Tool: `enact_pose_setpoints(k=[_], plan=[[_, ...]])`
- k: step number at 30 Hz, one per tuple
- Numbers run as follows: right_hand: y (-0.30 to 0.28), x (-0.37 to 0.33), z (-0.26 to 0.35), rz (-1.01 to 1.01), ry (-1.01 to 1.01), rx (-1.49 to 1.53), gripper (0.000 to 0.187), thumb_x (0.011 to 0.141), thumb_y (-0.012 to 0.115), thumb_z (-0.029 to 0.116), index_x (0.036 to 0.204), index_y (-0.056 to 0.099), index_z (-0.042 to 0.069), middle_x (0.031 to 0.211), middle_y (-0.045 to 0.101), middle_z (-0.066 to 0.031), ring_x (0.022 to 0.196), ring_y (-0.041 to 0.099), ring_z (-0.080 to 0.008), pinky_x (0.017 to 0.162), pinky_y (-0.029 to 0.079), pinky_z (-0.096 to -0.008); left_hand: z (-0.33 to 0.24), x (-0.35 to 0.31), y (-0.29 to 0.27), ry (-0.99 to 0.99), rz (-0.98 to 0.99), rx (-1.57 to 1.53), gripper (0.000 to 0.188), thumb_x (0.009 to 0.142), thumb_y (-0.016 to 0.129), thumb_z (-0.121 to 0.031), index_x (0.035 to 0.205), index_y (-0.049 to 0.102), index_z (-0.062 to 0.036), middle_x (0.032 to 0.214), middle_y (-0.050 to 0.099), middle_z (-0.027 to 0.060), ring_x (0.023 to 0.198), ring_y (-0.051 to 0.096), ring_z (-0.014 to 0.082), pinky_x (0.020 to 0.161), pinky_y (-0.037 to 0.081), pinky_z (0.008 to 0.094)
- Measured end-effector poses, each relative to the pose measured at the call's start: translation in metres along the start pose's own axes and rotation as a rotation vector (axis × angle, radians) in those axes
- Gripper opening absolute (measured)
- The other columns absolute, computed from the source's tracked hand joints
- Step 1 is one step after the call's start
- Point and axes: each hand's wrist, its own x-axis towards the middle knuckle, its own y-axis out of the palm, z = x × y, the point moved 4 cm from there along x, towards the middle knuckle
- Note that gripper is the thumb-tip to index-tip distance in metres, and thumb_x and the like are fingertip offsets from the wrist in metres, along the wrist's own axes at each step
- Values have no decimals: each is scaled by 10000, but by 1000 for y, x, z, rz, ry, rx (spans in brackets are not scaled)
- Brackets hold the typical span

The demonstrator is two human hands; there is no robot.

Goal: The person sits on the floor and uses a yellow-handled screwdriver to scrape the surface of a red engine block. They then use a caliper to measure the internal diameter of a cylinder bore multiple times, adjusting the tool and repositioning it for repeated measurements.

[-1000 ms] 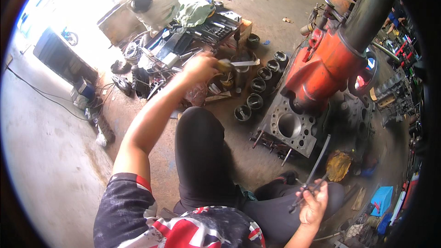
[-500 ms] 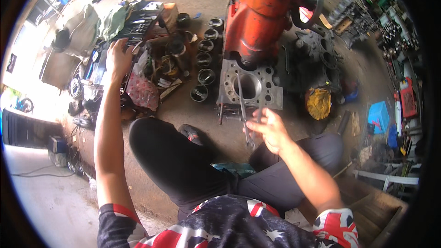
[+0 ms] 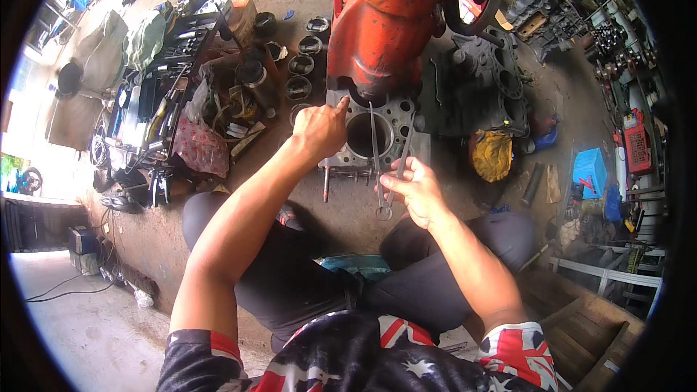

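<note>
Left hand [image 3: 319, 129], forefinger out, touches block [image 3: 414, 147] rim; right hand [image 3: 415, 190] pinches two wrenches [image 3: 377, 167], shafts pointing away over bore.

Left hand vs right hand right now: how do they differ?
The left hand is empty; the right hand grips two long wrenches. The left hand points a finger at the grey engine block edge; the right hand hangs nearer the knees. Both are bare.

Concrete floor [image 3: 287, 29] carries a grey engine block [image 3: 377, 138], piston sleeves [image 3: 298, 87], and a yellow rag [image 3: 492, 154].
</note>
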Motion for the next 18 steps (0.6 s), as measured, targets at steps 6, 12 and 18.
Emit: enact_pose_setpoints(k=[6,12,18], plan=[[-5,-3,5,24,1,50,385,894,759,69,1169,496,10,995,700,-138,869,737,-228,680,589,-297,-9,19,8,-79,140,106,663,899,490,-167,1545,382,-59,957,743,170,894,734,309,784,564,426],[-8,-3,0,78,-26,64,388,899,754,61,1174,488,-7,997,690,-145,872,733,-220,693,591,-294,-5,39,14,-152,89,43,638,885,479,-199,1515,442,-108,977,731,218,925,725,354,824,563,455],[-10,3,-6,27,16,15,414,885,776,84,1175,493,-2,971,711,-132,798,711,-172,630,536,-266,-3,55,3,-160,108,-15,380,958,441,-212,1233,634,-34,1038,731,217,1026,709,371,909,551,459]])
